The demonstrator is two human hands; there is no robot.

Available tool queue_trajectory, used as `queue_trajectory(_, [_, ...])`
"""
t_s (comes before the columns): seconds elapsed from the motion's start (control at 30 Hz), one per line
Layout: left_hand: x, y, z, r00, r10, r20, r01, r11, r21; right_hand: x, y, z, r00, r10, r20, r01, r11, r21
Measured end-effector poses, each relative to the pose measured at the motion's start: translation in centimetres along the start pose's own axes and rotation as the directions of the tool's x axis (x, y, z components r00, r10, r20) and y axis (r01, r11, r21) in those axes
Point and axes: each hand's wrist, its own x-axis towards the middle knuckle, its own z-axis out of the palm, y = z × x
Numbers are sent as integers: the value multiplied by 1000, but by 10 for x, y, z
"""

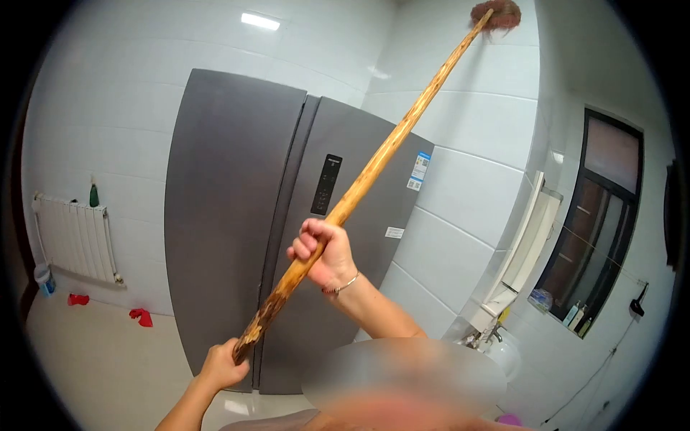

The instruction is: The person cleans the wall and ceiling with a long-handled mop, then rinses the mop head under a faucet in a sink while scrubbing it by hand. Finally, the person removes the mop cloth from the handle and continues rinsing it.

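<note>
I hold a long rough wooden pole [388, 147] slanted up to the right. Its brown bristly head [498, 14] touches the white tiled wall near the ceiling. My left hand [221, 365] grips the dark lower end of the pole. My right hand [325, 253], with a thin bracelet on the wrist, is closed around the pole higher up. Both hands are in front of a tall grey double-door fridge [237, 215].
A white radiator [75, 241] hangs on the left wall with a green bottle [93, 194] on top. Red items [141, 316] lie on the floor below. At right are a dark-framed window [600, 223], bottles on its sill, and a sink with a tap [496, 345].
</note>
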Motion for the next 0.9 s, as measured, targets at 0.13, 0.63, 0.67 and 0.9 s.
queue_trajectory(0.13, [45, 16, 27, 981, 167, -101, -167, 986, 8, 16, -49, -12, 992, -104, 64, 106, 994, -20])
queue_trajectory(0.63, [-47, -95, 85, 993, 30, 117, -43, 992, 116, -71, 76, -89, 1000, 7, 30, 2, 960, -279])
queue_trajectory(0.67, [-69, -115, 83, 991, 26, 134, -42, 992, 117, -83, 102, -92, 999, 22, 31, -15, 978, -209])
queue_trajectory(0.9, [-202, -197, -22, 924, -236, 300, 162, 954, 250, -144, 267, -39, 980, 201, 0, -198, 965, -174])
